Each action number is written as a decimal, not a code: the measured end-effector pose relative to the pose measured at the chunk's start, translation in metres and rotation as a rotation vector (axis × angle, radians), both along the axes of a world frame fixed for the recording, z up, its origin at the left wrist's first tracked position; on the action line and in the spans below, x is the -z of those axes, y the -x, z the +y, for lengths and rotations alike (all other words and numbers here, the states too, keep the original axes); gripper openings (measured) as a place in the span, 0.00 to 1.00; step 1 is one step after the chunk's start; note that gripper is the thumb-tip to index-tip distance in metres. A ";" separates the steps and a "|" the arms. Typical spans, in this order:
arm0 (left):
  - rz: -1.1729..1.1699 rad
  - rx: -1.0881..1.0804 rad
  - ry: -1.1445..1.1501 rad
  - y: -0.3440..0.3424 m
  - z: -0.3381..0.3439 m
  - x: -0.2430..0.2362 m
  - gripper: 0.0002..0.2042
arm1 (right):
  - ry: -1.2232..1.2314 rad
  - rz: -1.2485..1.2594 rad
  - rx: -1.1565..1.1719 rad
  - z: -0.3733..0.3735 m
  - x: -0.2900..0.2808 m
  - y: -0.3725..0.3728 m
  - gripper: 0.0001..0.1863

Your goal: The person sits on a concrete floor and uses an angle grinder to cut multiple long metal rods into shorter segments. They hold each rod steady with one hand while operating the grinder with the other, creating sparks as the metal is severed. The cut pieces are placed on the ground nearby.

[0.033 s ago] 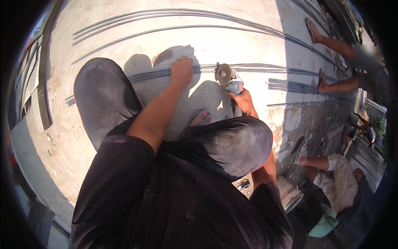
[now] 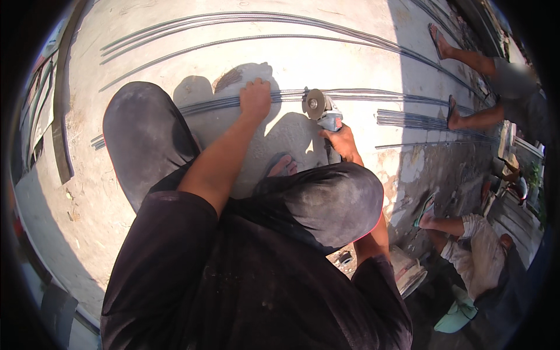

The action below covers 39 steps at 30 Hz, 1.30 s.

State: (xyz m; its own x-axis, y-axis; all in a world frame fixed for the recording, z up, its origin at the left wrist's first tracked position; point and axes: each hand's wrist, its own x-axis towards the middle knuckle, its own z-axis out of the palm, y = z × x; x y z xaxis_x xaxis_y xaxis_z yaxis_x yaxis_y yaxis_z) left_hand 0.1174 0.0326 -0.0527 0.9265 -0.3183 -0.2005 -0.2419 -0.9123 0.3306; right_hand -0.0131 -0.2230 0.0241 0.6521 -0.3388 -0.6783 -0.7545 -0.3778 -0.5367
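My left hand (image 2: 255, 99) is closed around a bundle of thin steel rebar rods (image 2: 217, 105) lying on the concrete. In my right hand (image 2: 344, 142) is an angle grinder (image 2: 331, 121), gripped near my right knee. Its round cutting disc (image 2: 315, 104) stands at the rods, to the right of my left hand. Whether the disc touches them or spins, I cannot tell. The rear of the grinder is partly hidden by my hand and knee.
More long rebar rods (image 2: 245, 20) lie curved across the far concrete floor (image 2: 344, 64). A shorter rod bundle (image 2: 408, 118) lies to the right. One person's feet (image 2: 458, 119) are beside the rods; another person's leg (image 2: 437, 224) is at lower right. A wispy brown bundle (image 2: 227, 80) lies beyond my left hand.
Almost nothing differs. Both my hands and the grinder stay in place; the lower-right person's foot has shifted very slightly.
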 end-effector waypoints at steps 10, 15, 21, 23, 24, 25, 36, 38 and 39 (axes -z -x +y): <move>-0.121 0.100 0.077 0.020 -0.002 0.010 0.09 | 0.053 -0.008 -0.045 0.001 -0.007 0.001 0.26; 0.428 0.061 0.033 0.022 -0.011 -0.004 0.16 | 0.051 0.005 -0.061 -0.003 -0.011 -0.001 0.26; 0.437 -0.035 0.166 0.026 -0.007 0.018 0.25 | 0.054 0.015 -0.095 0.004 -0.019 0.001 0.25; 0.464 -0.052 0.159 0.025 -0.011 0.012 0.25 | 0.062 0.044 -0.097 0.001 -0.015 0.002 0.25; 0.477 -0.061 0.153 0.024 -0.011 0.008 0.25 | 0.078 0.053 -0.107 0.001 -0.015 0.001 0.26; 0.491 -0.071 0.148 0.024 -0.011 0.005 0.25 | 0.094 0.061 -0.117 0.002 -0.016 0.001 0.26; 0.510 -0.077 0.130 0.022 -0.011 -0.002 0.23 | 0.210 0.113 -0.232 -0.002 -0.002 0.001 0.31; 0.503 -0.074 0.134 0.023 -0.011 -0.004 0.23 | 0.237 0.110 -0.233 -0.003 0.001 0.003 0.32; 0.499 -0.078 0.136 0.023 -0.011 -0.002 0.23 | 0.230 0.107 -0.232 -0.002 0.000 0.002 0.33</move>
State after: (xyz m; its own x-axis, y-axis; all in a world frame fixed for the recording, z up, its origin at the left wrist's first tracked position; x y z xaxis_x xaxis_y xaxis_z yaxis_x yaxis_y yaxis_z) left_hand 0.0944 0.0219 -0.0507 0.7509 -0.3057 -0.5853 0.0425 -0.8622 0.5048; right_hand -0.0154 -0.2250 0.0237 0.6589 -0.3419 -0.6700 -0.6817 -0.6481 -0.3396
